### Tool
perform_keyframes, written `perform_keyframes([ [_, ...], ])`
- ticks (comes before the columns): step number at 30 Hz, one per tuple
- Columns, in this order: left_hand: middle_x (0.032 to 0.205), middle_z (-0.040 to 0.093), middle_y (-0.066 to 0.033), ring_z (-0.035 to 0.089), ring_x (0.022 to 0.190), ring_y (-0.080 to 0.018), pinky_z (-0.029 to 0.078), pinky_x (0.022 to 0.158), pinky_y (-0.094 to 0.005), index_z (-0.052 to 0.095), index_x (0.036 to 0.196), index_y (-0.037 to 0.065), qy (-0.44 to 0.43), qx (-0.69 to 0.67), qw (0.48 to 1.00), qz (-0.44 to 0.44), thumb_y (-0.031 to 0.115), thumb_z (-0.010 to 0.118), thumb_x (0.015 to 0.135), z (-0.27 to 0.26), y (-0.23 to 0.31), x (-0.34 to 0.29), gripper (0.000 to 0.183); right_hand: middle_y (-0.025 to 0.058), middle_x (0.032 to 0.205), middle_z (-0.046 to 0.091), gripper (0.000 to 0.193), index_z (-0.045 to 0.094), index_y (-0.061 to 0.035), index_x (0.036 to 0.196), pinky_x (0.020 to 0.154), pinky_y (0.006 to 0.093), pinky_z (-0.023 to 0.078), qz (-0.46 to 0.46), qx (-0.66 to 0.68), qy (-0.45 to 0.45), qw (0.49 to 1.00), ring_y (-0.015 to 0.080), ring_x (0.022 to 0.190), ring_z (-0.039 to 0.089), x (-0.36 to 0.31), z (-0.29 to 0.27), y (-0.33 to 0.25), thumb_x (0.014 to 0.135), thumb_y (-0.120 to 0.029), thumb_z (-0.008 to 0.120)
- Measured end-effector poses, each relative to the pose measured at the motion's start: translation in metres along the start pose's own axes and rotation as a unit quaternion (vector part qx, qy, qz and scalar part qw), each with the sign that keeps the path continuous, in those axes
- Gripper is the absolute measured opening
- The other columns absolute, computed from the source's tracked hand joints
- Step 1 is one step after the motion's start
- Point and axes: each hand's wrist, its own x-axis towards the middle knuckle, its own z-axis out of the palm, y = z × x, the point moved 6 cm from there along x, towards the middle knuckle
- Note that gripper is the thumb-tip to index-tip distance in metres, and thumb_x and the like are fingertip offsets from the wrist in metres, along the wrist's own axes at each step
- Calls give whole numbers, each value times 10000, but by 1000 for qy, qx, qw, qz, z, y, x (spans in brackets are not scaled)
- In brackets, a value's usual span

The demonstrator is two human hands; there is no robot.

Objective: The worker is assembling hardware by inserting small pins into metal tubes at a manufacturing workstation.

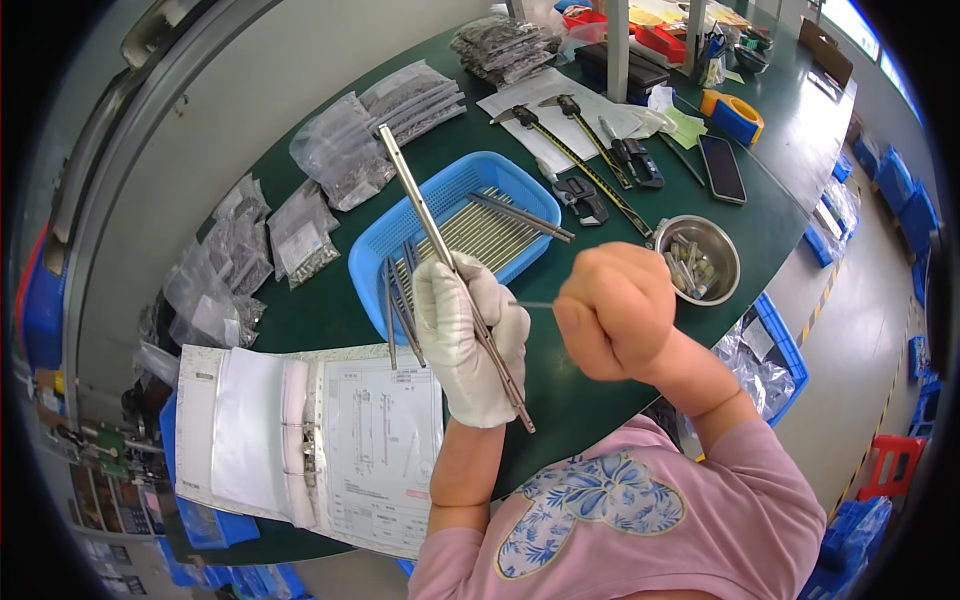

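My left hand [462, 335], in a white glove, grips a long thin metal rod [430, 225] that slants from upper left down past the wrist. My bare right hand [612, 310] is closed in a fist around a thin metal pin [530, 304] whose tip points left at the rod. Both hands hover above the dark green table [330, 300], just in front of a blue plastic basket [455, 190] that holds several more metal rods.
An open binder with a drawing sheet [330, 440] lies at the lower left. Clear bags of small metal parts [330, 150] line the left side. Calipers [590, 170], a steel bowl of parts [697, 260], a phone [722, 168] and a tape roll [732, 115] sit to the right.
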Motion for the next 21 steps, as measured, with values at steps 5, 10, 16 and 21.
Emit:
perform_keyframes([
  [5, 506, 283, 32, 234, 351, -42, 185, 338, -186, 439, 952, 31, -74, 72, 994, 42, 300, 358, 921, 14, 1, -8, 283, 39, 503, 425, 152, 460, -53, 614, 345, 288, 318, 24, 19, 18, 999, 192, 371, 408, 5, 5, 7, 657, -14, 600],
  [10, 502, 295, 31, 236, 353, -41, 185, 340, -184, 441, 973, 29, -78, 103, 990, 59, 301, 367, 918, 18, 2, -10, 287, 54, 507, 418, 108, 465, -17, 631, 363, 285, 294, 21, 26, -2, 999, 194, 378, 372, 3, 9, 8, 722, -29, 521],
  [16, 489, 301, 30, 247, 351, -42, 190, 341, -185, 439, 975, 29, -77, 148, 984, 58, 292, 376, 916, 17, 2, -10, 276, 36, 500, 412, 170, 450, -60, 597, 342, 286, 309, 27, 4, 30, 999, 196, 372, 401, 3, 3, 9, 658, -27, 606],
  [21, 480, 302, 27, 256, 347, -45, 202, 344, -186, 437, 974, 28, -71, 121, 988, 58, 286, 377, 916, 19, 1, -9, 271, 43, 510, 419, 133, 455, -44, 613, 353, 288, 305, 25, 15, 12, 999, 194, 377, 393, 1, 5, 10, 685, -27, 565],
])
